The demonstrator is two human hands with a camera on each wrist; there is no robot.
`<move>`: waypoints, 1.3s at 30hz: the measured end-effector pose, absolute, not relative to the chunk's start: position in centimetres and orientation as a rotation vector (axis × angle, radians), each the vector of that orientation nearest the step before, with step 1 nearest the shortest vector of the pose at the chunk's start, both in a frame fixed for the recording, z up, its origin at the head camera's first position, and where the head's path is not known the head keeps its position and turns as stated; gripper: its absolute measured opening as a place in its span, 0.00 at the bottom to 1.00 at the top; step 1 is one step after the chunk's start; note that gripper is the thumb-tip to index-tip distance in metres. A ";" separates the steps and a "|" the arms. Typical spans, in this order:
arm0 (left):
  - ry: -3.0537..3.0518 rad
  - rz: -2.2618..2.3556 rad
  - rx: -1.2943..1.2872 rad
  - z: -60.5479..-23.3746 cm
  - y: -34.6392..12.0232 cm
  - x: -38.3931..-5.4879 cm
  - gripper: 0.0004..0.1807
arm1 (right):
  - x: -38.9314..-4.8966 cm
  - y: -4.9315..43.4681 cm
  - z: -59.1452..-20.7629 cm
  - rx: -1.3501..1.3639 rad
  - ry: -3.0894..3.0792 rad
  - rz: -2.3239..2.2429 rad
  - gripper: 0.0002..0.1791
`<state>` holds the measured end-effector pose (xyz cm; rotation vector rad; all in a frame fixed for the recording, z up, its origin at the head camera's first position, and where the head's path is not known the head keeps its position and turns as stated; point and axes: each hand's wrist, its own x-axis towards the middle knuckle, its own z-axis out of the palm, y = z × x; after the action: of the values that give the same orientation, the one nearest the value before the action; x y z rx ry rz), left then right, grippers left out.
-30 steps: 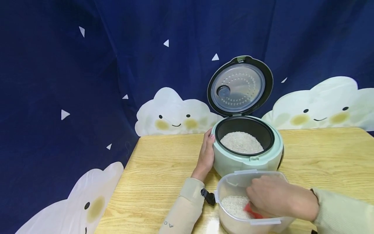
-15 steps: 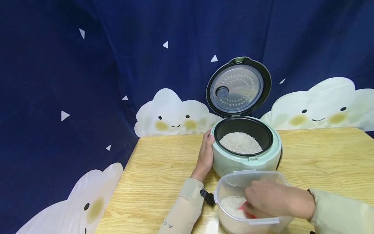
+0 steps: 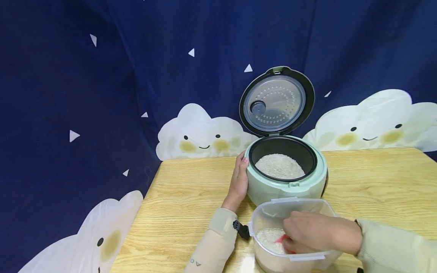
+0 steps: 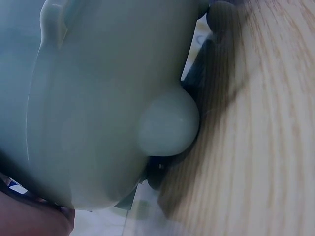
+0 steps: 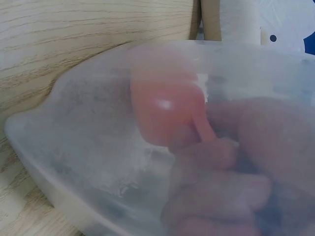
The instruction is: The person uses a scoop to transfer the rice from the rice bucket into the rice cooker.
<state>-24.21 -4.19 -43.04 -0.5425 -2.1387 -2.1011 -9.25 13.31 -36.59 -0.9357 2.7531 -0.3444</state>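
A pale green rice cooker [image 3: 273,191] stands on the wooden table, its lid [image 3: 283,100] raised, with white rice [image 3: 280,166] in the black inner pot. My left hand [image 3: 238,184] rests against the cooker's left side, fingers extended along it. In front of the cooker is a clear plastic bin [image 3: 276,261] partly filled with rice [image 3: 266,237]. My right hand [image 3: 307,232] reaches inside the bin and grips a red scoop [image 5: 167,108] by its handle. Seen through the cloudy wall in the right wrist view, the scoop's cup lies at my fingertips.
The wooden table [image 3: 184,197] extends to both sides of the cooker and bin. Behind it hangs a dark blue curtain [image 3: 191,83] printed with clouds. The bin stands close in front of the cooker, and a black wrist camera [image 3: 241,229] sits by the bin's left edge.
My right hand has shifted slightly left inside the bin, with the scoop pushing through the rice. The left hand stays against the cooker. The whole head view has drifted a little.
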 end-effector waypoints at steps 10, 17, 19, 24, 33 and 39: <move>-2.153 -2.087 -0.537 -42.7 -4.2 -24.1 0.30 | -9.4 13.4 -36.5 -0.985 2.762 -0.349 0.20; -2.147 -2.089 -0.545 -42.7 -4.2 -24.2 0.30 | -9.6 13.5 -36.0 -1.042 2.646 -0.406 0.22; -2.158 -2.086 -0.537 -42.8 -4.2 -24.2 0.29 | -9.7 13.5 -35.9 -1.005 2.623 -0.414 0.23; -2.169 -2.077 -0.528 -42.8 -4.2 -24.1 0.29 | -9.9 13.5 -36.0 -0.953 2.574 -0.413 0.23; -2.169 -2.068 -0.528 -42.8 -4.4 -24.0 0.30 | -10.1 13.3 -35.8 -0.878 2.521 -0.304 0.21; -2.155 -2.068 -0.542 -42.9 -4.3 -24.0 0.30 | -10.0 13.1 -35.7 -0.802 2.506 -0.278 0.22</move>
<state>-24.01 -4.34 -42.88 -0.5421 -2.1554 -2.0677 -10.04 13.14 -35.74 -0.8015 2.5056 -0.2780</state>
